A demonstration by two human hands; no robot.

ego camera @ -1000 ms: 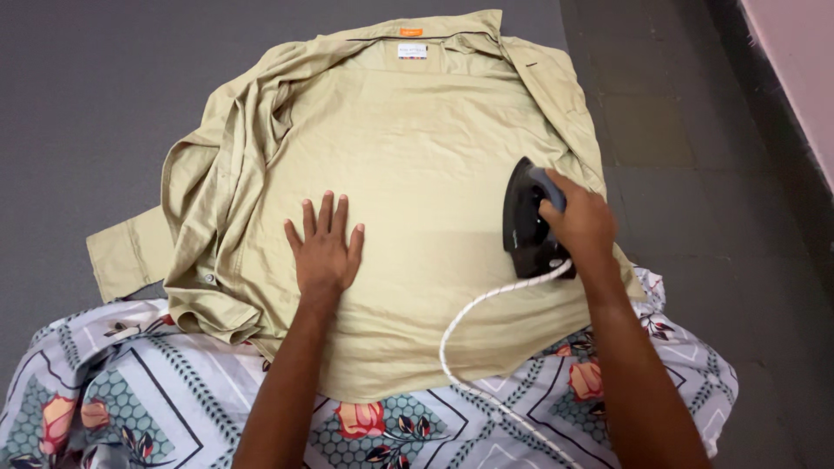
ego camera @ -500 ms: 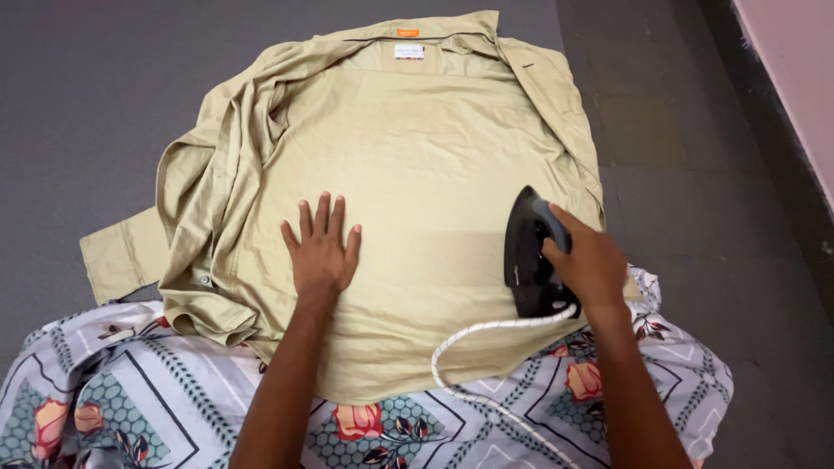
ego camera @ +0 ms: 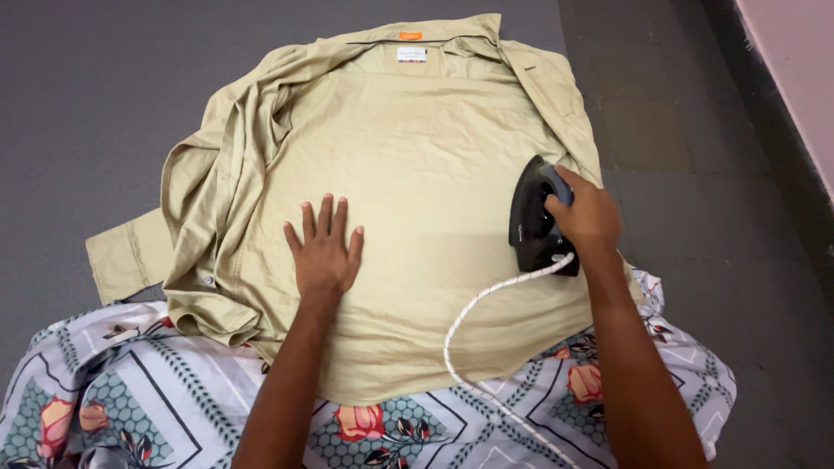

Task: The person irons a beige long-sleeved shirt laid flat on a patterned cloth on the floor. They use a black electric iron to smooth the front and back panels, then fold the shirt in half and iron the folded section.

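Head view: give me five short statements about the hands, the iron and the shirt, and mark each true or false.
1. The right hand grips the handle of the black iron. True.
2. The left hand is clenched in a fist around a sleeve. False: it lies flat, fingers spread, on the khaki shirt.
3. The iron sits on the right part of the shirt. True.
4. The white cord runs from the iron up towards the collar. False: it curves down towards the person, over the floral cloth.
5. The shirt lies with its collar nearest the person. False: the collar is at the far end.
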